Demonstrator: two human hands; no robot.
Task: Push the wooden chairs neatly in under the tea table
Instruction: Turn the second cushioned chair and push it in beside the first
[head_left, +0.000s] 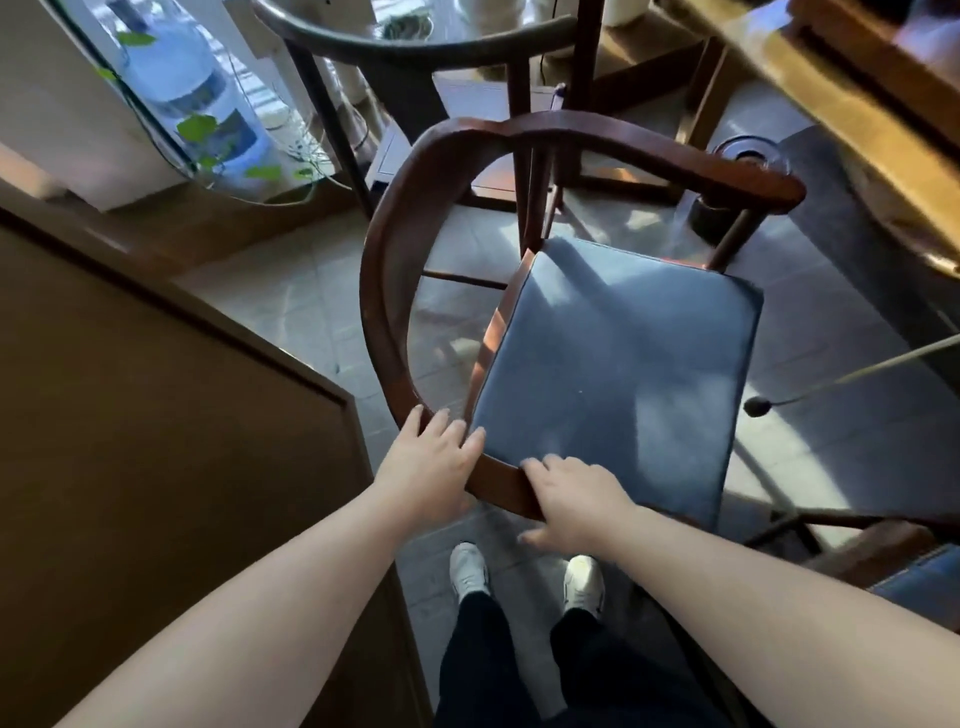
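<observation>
A dark wooden chair (395, 249) with a curved horseshoe rail and a blue seat cushion (618, 364) stands right in front of me on the tiled floor. Both hands rest on the near end of its curved rail. My left hand (431, 467) lies over the rail's end with fingers spread onto it. My right hand (571, 504) wraps the same rail just to the right. The tea table (831, 88), light wood, runs along the upper right. A second round-backed chair (415, 41) stands further back at the top.
A brown cabinet or counter (156, 415) fills the left side, close to the chair. A big water bottle and green vine (197, 104) sit at upper left. A black round bin (737, 171) stands by the table. Another blue-cushioned seat (919, 577) shows at lower right.
</observation>
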